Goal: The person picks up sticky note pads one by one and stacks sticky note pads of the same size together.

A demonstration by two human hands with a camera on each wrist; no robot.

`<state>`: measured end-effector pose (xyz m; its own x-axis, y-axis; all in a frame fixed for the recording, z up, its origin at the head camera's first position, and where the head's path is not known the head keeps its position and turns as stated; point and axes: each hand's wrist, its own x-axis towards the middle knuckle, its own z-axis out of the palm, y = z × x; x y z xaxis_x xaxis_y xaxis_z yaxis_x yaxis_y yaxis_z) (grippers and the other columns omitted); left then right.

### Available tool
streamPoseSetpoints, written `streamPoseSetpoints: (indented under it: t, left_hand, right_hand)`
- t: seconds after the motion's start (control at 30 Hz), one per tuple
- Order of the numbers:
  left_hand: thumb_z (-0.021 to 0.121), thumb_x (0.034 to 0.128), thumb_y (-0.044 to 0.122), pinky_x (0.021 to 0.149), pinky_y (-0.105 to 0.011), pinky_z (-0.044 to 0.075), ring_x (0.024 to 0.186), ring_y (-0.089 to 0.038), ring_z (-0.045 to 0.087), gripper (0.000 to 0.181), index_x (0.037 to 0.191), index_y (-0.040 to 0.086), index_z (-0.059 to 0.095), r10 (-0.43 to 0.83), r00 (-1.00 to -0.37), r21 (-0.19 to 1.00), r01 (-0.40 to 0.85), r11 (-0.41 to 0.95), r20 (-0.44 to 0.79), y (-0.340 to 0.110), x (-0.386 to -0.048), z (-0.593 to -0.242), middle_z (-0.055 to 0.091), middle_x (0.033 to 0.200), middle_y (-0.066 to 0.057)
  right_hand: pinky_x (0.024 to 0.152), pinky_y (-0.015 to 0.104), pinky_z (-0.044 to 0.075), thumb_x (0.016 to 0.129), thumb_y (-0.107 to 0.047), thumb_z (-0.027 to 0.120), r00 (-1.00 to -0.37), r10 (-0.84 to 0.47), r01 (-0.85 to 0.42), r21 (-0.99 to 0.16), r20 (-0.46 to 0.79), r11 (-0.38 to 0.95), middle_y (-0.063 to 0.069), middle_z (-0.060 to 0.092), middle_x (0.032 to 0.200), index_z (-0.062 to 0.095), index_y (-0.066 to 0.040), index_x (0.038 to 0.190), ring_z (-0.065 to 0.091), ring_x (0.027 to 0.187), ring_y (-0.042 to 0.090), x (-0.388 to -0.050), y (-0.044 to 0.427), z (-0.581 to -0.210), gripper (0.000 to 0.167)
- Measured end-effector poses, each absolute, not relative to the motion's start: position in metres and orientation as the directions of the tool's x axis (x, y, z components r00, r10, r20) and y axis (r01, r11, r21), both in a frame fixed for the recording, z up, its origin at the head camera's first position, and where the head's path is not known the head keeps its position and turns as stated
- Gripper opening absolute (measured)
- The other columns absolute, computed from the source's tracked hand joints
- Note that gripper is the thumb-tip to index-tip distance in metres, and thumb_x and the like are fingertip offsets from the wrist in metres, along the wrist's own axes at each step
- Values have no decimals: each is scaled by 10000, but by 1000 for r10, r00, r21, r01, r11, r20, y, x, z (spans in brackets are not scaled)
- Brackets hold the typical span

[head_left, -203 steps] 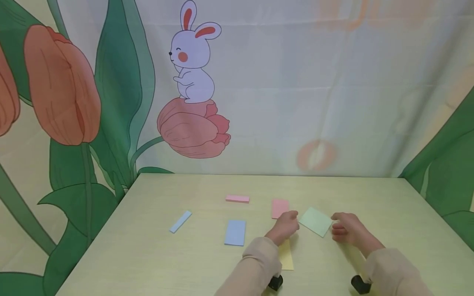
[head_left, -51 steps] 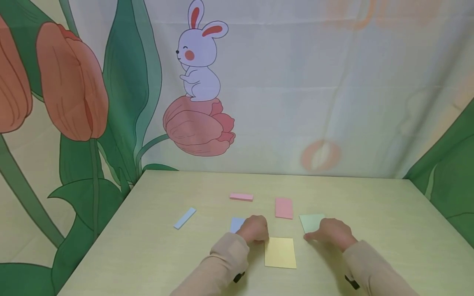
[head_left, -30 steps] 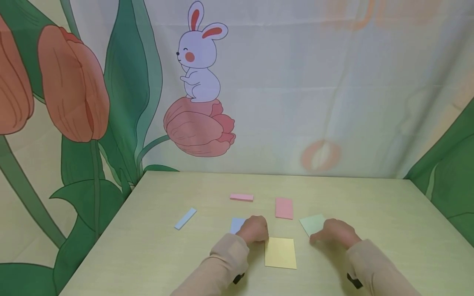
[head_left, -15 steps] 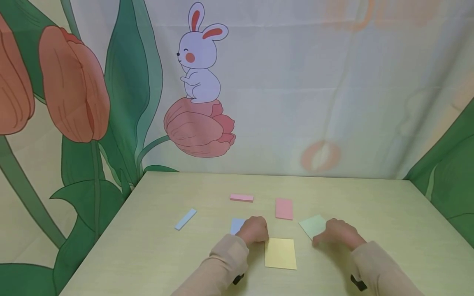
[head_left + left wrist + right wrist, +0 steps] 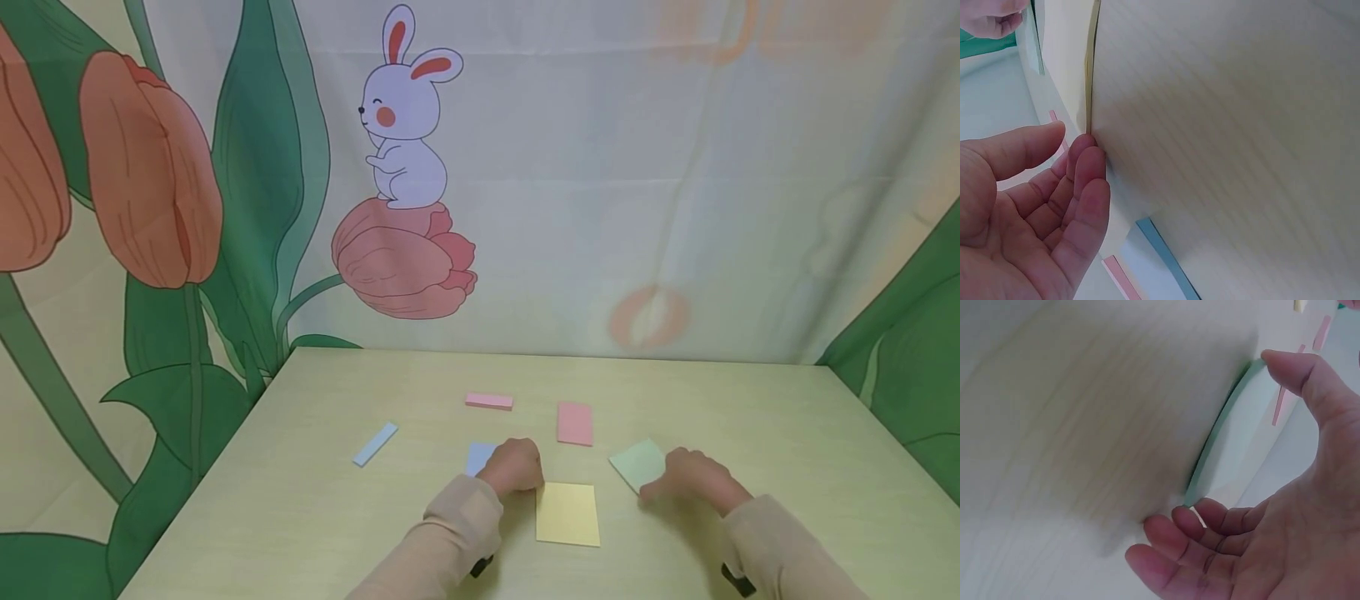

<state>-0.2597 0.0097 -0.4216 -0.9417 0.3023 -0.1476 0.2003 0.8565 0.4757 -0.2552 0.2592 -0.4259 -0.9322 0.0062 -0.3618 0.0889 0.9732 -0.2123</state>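
My right hand holds a green sticky note pad by its edges. In the right wrist view, the thumb presses one end of this green pad and fingertips meet the other; the pad bows slightly. My left hand is at the upper left corner of a yellow sticky note pad. The left wrist view shows its fingertips touching the yellow pad's edge, the thumb standing apart. Behind the left hand a blue sticky note pad is partly hidden.
A pink pad and a narrow pink strip pad lie farther back on the pale wooden table. A narrow blue strip pad lies to the left. A printed cloth hangs behind the table.
Since the oldest frame, my left hand has moved left, baring the yellow pad. Over the last second my right hand has drawn slightly right and nearer, the green pad shifting and turning with it.
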Motion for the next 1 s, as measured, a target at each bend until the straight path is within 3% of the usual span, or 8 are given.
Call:
streamPoseSetpoints:
  t: [0.2, 0.47, 0.7, 1.0]
  left_hand:
    - [622, 718, 32, 425, -197, 285, 447, -93, 347, 235, 515, 79, 512, 303, -939, 480, 194, 855, -160, 10, -260, -423, 384, 468, 34]
    - [584, 713, 15, 390, -193, 221, 396, -84, 268, 379, 427, 135, 367, 307, -939, 472, 202, 858, -157, 10, -261, -427, 273, 393, 54]
    - [581, 710, 16, 399, -196, 238, 409, -89, 291, 340, 444, 133, 404, 308, -940, 482, 204, 852, -147, 9, -263, -427, 314, 413, 49]
    - [555, 712, 9, 385, -190, 218, 393, -84, 270, 365, 428, 141, 368, 308, -940, 486, 202, 850, -148, 9, -261, -425, 287, 392, 56]
  right_hand:
    - [665, 432, 440, 585, -517, 692, -936, 10, 75, -173, -352, 982, 137, 495, 875, 529, 57, 988, 444, 807, 252, -253, 258, -429, 721]
    - [589, 357, 417, 569, -503, 738, -955, 20, 85, -209, -296, 974, 134, 492, 849, 470, 80, 1020, 446, 734, 236, -249, 251, -428, 785]
    - [598, 392, 442, 607, -378, 748, -968, 28, 83, -212, -250, 974, 172, 531, 852, 397, 104, 1068, 507, 719, 254, -245, 244, -428, 754]
    - [552, 372, 430, 601, -379, 742, -978, 18, 59, -194, -207, 979, 157, 537, 818, 413, 74, 1047, 519, 690, 257, -244, 245, -432, 715]
